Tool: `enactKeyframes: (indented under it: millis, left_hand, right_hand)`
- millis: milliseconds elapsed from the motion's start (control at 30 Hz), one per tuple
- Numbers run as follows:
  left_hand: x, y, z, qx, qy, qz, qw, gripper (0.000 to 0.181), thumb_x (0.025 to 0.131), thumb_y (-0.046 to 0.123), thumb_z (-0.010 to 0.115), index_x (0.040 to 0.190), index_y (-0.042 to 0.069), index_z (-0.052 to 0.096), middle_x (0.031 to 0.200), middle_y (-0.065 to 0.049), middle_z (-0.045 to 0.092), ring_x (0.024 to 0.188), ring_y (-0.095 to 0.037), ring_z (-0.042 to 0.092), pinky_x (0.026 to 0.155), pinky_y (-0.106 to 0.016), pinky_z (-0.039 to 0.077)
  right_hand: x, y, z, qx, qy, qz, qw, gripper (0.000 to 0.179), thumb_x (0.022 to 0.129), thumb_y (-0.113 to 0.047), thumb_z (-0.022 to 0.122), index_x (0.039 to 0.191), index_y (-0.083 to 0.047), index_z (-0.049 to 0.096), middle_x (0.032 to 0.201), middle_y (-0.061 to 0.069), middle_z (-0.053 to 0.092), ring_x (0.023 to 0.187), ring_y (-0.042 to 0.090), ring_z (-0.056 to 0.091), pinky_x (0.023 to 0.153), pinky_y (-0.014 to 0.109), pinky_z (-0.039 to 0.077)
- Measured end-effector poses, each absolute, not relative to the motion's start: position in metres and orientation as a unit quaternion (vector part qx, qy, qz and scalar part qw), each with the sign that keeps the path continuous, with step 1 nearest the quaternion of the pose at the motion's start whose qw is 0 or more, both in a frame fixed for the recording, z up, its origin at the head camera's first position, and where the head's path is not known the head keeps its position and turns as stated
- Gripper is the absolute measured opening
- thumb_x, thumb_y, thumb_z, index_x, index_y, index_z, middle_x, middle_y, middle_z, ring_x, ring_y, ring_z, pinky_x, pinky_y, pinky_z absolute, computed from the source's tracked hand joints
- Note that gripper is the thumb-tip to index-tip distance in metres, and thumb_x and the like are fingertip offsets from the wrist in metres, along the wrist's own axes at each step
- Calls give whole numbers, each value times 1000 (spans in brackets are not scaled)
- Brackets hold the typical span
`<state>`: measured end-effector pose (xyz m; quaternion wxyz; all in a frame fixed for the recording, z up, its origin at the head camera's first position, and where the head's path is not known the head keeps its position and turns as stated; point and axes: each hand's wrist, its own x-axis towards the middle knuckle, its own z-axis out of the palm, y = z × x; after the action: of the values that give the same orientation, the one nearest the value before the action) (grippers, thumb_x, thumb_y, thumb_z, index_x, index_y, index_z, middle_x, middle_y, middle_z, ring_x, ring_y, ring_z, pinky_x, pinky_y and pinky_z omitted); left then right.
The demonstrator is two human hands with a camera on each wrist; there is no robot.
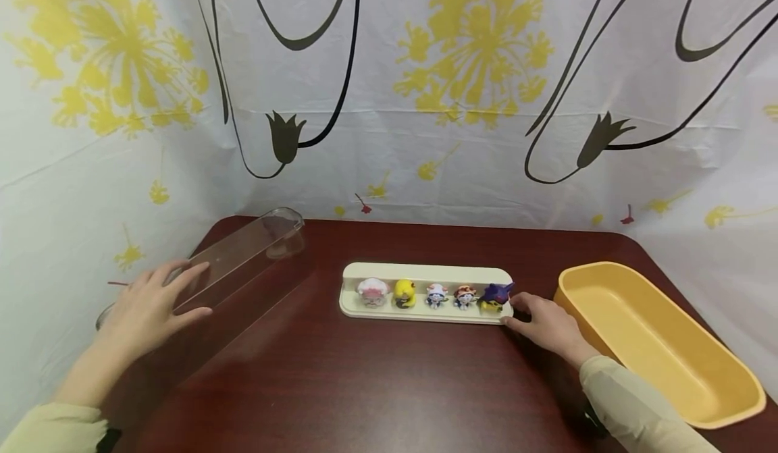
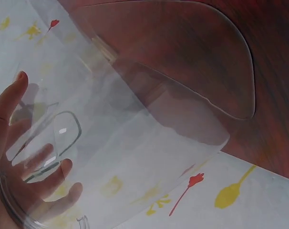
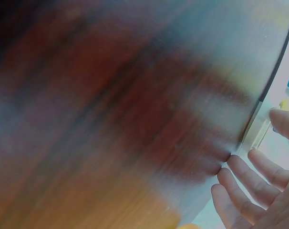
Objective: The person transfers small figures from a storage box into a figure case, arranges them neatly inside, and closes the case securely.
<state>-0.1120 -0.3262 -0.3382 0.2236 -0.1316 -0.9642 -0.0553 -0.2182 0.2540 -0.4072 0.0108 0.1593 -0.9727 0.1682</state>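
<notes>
A cream tray (image 1: 425,316) on the table bears a row of several small toy figures. Among them are a pink-and-white figure (image 1: 373,292), a yellow figure (image 1: 404,294) and, at the right end, a purple-and-yellow figure (image 1: 495,296). My right hand (image 1: 550,325) touches the tray's right end, thumb towards the front corner; its fingers (image 3: 247,183) look fairly straight in the right wrist view. At the left, my left hand (image 1: 146,308) is at a long clear plastic cover (image 1: 243,247). Its spread, relaxed fingers (image 2: 56,179) show through the cover in the left wrist view.
A yellow-orange bin (image 1: 662,345) stands on the right, beside the right forearm. The dark red-brown table (image 1: 377,379) runs back to a white floral sheet (image 1: 377,75) hanging behind and at both sides.
</notes>
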Motion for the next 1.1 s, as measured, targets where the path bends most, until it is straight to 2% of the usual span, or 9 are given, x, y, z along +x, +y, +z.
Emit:
enactKeyframes:
  millis: [233,500,567,700,800,1100]
  left_hand:
    - [-110,-328,-337,-159,-956,-58,240,73,64,37,75,128,19,46,115,-15,44,93,-43,43,58,-58,33]
    - [-117,-330,-325,-210,-933,-68,285,69,59,36,77,120,13,54,115,-15,47,94,-40,46,64,-55,35]
    - [-119,-331,-320,-227,-922,-73,305,68,62,44,73,120,13,54,114,-16,48,93,-39,47,62,-53,36]
    - [-124,-331,-305,-262,-899,-86,340,70,73,63,51,120,11,54,112,-19,49,93,-39,47,63,-51,36]
    - [-128,-329,-291,-279,-892,-91,344,73,76,66,41,121,10,54,112,-20,49,95,-40,46,68,-51,35]
    - [-142,-310,-255,-317,-885,-96,326,70,75,63,50,122,11,53,117,-16,48,100,-38,45,75,-50,34]
  right_hand:
    - [-219,254,-408,160,-973,168,15,46,76,-41,65,105,-5,59,98,11,61,88,29,57,67,48,43]
    - [-219,253,-406,157,-973,169,11,46,76,-41,65,104,-5,59,98,11,61,88,28,57,67,48,43]
    - [-219,253,-406,156,-973,169,11,45,76,-41,65,103,-6,60,97,10,62,88,28,57,67,48,43]
    - [-219,253,-406,154,-974,169,11,43,76,-40,66,102,-7,60,96,9,62,87,27,57,67,48,43]
    - [-219,254,-406,155,-973,168,11,43,75,-41,66,102,-8,60,96,9,62,87,27,57,66,48,43]
    - [-217,253,-405,155,-974,168,7,48,76,-43,64,106,-5,59,98,10,61,88,28,57,66,48,43]
